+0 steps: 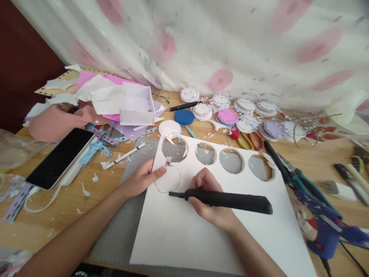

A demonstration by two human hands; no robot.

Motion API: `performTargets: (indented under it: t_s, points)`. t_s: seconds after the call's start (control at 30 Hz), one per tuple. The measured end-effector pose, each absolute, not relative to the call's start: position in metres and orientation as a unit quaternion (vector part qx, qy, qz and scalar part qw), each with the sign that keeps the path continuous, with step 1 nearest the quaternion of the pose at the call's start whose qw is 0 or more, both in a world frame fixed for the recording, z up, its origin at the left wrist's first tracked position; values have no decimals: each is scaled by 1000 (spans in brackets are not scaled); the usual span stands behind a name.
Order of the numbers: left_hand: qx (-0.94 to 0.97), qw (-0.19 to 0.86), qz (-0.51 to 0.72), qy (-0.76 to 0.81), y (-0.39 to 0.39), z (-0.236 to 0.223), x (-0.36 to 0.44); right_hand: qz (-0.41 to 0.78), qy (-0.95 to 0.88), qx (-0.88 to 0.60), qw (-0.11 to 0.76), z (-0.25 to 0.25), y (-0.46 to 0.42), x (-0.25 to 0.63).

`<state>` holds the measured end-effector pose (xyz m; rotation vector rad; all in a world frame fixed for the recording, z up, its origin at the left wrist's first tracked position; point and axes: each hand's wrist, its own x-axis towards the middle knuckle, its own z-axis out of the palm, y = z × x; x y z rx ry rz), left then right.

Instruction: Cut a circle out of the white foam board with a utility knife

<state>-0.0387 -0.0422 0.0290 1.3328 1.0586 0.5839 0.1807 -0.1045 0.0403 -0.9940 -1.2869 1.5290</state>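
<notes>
Nearest me, the white sheet (184,234) lies over the grey cutting mat (118,215); if it slid there, I judge my line would wander. Close beside its right edge is the blue glue gun (324,231). I can't tell whether it is hot, but a turn of the sheet or a snag on its cord could drag it against my right forearm.

My right hand (213,215) is closed around the black tool (236,201), which points left, its narrow tip just outside the lower edge of the drawn circle (180,179). Too much push could make the tip skid off that curve and score the sheet.

My left hand (142,179) has its thumb down on the sheet at the circle's upper left; I can't tell whether the fingers grip underneath. That thumb worries me most: a slip across the circle, or a cut carried round its top, would bring the tip to it.

Just beyond, only a narrow strip parts the circle from the leftmost hole (186,148), so it could tear if I lifted or twisted the sheet there. Farther off, the decorated discs (203,110) sit close together, and a shove from the sheet's far edge might knock them about
</notes>
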Motion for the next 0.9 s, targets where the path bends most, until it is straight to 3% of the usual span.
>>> performTargets:
  t_s: [0.3, 0.9]
  points:
    - [581, 624, 254, 457, -42, 27, -40, 628, -521, -395, 423, 37, -105, 180]
    - [598, 588, 267, 476, -46, 29, -37, 607, -431, -391, 541, 31, -108, 184]
